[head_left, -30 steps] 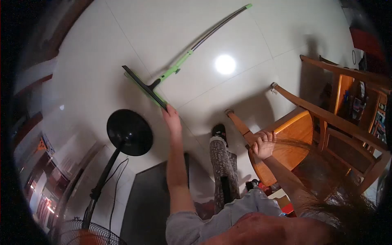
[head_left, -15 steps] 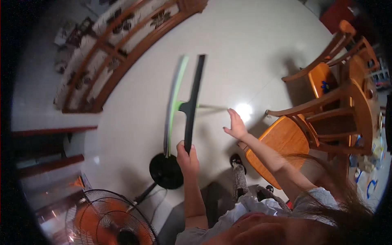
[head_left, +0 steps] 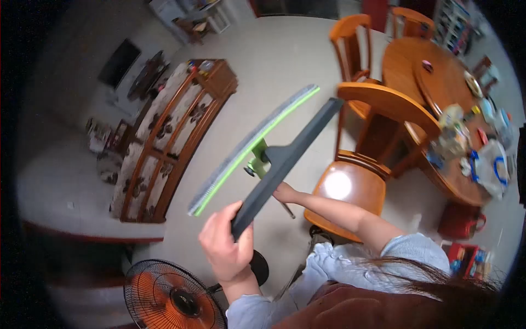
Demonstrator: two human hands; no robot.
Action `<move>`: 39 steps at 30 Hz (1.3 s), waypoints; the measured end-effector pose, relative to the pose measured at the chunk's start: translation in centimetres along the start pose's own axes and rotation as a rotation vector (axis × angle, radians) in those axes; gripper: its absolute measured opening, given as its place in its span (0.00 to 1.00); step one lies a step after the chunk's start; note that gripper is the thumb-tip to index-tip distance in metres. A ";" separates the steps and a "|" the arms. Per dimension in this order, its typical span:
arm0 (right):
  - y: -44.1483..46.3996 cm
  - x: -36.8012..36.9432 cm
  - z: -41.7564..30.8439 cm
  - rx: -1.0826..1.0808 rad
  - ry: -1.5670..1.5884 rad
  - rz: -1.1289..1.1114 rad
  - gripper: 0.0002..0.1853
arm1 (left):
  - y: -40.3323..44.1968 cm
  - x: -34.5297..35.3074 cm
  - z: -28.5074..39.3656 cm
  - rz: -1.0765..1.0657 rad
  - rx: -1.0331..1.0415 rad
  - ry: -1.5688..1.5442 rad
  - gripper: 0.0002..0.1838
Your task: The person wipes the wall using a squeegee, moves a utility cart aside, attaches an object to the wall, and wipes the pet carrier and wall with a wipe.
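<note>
A long black bar (head_left: 290, 159) with a green and grey fuzzy strip (head_left: 257, 142) beside it forms the head of a long-handled cleaning tool. My left hand (head_left: 227, 241) grips the lower end of the black bar. A green joint (head_left: 256, 163) with a black knob sits between bar and strip. Behind the bar is my right hand (head_left: 285, 193), partly hidden, its fingers out of sight near the tool's pole. The end of the pole (head_left: 287, 210) shows just below that hand.
An orange-bladed fan (head_left: 178, 299) stands at the lower left. A wooden sofa (head_left: 170, 153) is at the left. Wooden chairs (head_left: 350, 189) and a round table (head_left: 466, 175) with bags on it stand at the right. A red bucket (head_left: 460, 219) is by the table.
The view has tilted up to show the table and sofa. The tool's head has risen from the floor, closer to me. My right hand has left the chair and moved to behind the bar.
</note>
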State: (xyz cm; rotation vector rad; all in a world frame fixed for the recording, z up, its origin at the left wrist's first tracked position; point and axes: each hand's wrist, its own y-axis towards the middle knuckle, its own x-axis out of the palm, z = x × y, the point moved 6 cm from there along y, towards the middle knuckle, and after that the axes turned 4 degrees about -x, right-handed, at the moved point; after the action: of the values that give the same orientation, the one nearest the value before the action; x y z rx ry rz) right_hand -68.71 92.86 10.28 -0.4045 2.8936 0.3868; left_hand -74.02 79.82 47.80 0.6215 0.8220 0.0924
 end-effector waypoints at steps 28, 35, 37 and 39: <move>-77.3 -48.8 -38.2 0.030 -0.292 1.764 0.16 | -31.1 41.0 58.3 -1.778 0.473 -1.002 0.11; -87.0 -41.5 -42.3 0.360 -0.571 2.004 0.13 | -39.9 42.1 65.0 -2.156 0.687 -1.046 0.11; -88.5 -39.5 -43.3 0.392 -0.744 2.035 0.13 | -42.0 41.4 67.2 -2.239 0.759 -1.056 0.12; -89.2 -37.9 -44.7 0.502 -0.789 2.069 0.14 | -43.7 40.0 69.1 -2.320 0.812 -1.047 0.12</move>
State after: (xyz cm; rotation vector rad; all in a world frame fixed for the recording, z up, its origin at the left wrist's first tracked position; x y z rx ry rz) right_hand -13.75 6.61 40.70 2.1853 1.4047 -0.0478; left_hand -4.32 23.10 32.98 0.0297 0.0643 -2.5279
